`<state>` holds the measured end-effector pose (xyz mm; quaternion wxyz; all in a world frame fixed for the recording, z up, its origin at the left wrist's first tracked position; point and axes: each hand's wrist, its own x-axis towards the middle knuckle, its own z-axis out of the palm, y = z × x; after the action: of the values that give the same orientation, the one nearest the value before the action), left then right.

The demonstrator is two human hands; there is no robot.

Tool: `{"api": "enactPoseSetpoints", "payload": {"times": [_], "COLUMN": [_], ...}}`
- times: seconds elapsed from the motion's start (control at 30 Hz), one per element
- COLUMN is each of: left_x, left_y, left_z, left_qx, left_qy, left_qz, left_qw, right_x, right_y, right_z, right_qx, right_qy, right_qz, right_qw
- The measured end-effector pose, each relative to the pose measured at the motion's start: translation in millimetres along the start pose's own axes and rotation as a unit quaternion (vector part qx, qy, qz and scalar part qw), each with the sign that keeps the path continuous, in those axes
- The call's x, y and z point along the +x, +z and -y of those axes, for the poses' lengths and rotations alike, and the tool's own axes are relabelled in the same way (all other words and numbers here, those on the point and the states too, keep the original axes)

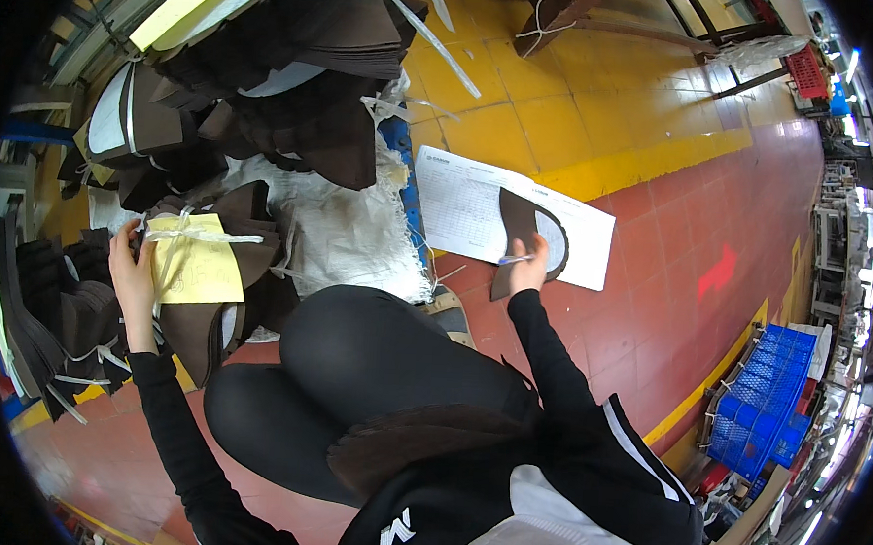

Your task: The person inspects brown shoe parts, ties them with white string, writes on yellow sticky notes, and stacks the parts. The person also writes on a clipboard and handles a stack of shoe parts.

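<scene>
My left hand point(134, 274) is at the left edge of a tied bundle of dark brown cut pieces point(218, 330); its fingers curl round that edge. A yellow paper slip point(200, 268) with handwriting lies on top, under a white tie strip point(206, 236). Over to the right, my right hand point(527, 269) has closed on a pen point(516, 260) and a curved brown piece with a pale grey inset point(551, 241). Printed paper sheets point(460, 210) lie behind and beneath that piece. More brown pieces point(427, 455) rest on my lap.
Further tied brown stacks point(326, 129) are piled at the far left, with yellow paper point(188, 13) on top. White woven sacking point(350, 233) lies beside them over a blue-edged support point(411, 197). Blue crates point(761, 398) stand at the right, on the red and yellow tiled floor point(654, 264).
</scene>
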<state>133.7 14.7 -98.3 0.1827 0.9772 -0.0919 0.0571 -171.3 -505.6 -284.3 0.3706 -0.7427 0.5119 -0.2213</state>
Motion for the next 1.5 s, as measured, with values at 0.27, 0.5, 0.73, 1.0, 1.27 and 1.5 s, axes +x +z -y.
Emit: {"api": "enactPoseSetpoints", "payload": {"times": [0.27,0.5,0.73,1.0,1.27,1.5], "left_x": [1,7,-1,-26,-43,-51], "left_y": [5,9,6,-32,-61,-72], "left_z": [33,39,27,7,-57,-95], "left_qx": [-0.208,-0.179,-0.151,-0.215,-0.244,-0.278], "left_qy": [-0.074,-0.097,-0.109,-0.106,-0.137,-0.099], "left_qz": [0.098,0.07,0.005,-0.042,-0.032,-0.009], "left_qw": [0.97,0.977,0.983,0.97,0.959,0.956], "right_x": [21,25,26,-6,-13,6], "right_y": [-15,-9,-18,-121,-113,-3], "right_z": [-152,-121,-134,-188,-142,-76], "right_qx": [0.015,0.191,0.236,0.251,-0.183,-0.413], "right_qy": [0.373,0.459,0.391,0.328,0.014,-0.223], "right_qz": [-0.052,-0.118,-0.105,0.022,0.087,0.221], "right_qw": [0.926,0.86,0.883,0.911,0.979,0.855]}}
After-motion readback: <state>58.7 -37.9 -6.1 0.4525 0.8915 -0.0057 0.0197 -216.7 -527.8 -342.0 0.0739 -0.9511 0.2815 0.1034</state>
